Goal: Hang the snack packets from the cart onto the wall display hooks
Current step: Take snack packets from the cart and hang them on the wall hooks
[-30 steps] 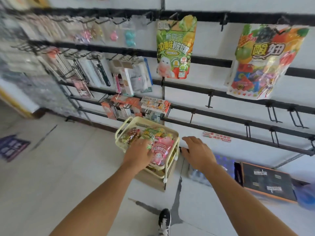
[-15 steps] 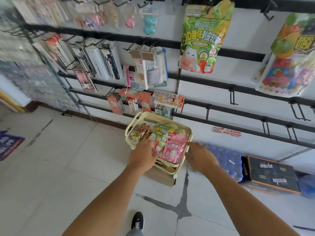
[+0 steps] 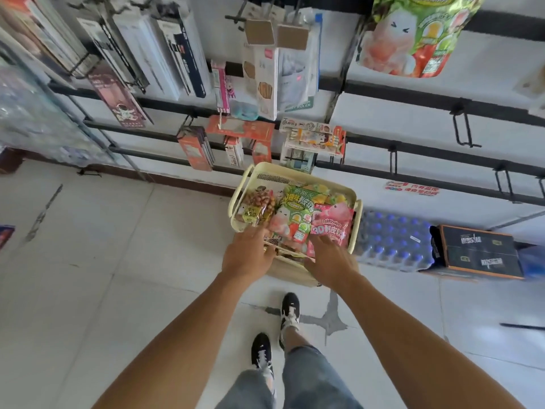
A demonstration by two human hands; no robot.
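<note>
A cream cart (image 3: 296,172) stands against the wall, its top tray full of snack packets. A pink packet (image 3: 333,222) lies at the right, a green packet (image 3: 295,211) in the middle, a nut packet (image 3: 259,206) at the left. My left hand (image 3: 249,255) reaches over the tray's near left edge, fingers extended toward the nut and green packets. My right hand (image 3: 330,258) lies with straight fingers on the pink packet's lower end. A green packet (image 3: 413,33) hangs on the wall at upper right. Empty black hooks (image 3: 463,128) jut from the rails.
Stationery packs (image 3: 177,54) fill the hooks at the left. A shrink-wrapped pack of bottles (image 3: 392,240) and a dark carton (image 3: 477,252) sit on the floor right of the cart. My feet (image 3: 290,311) stand on white tiles just behind it.
I have stepped closer and looked further down. My right hand moved left from the cart's side onto the pink packet. My left hand stays at the tray's near edge.
</note>
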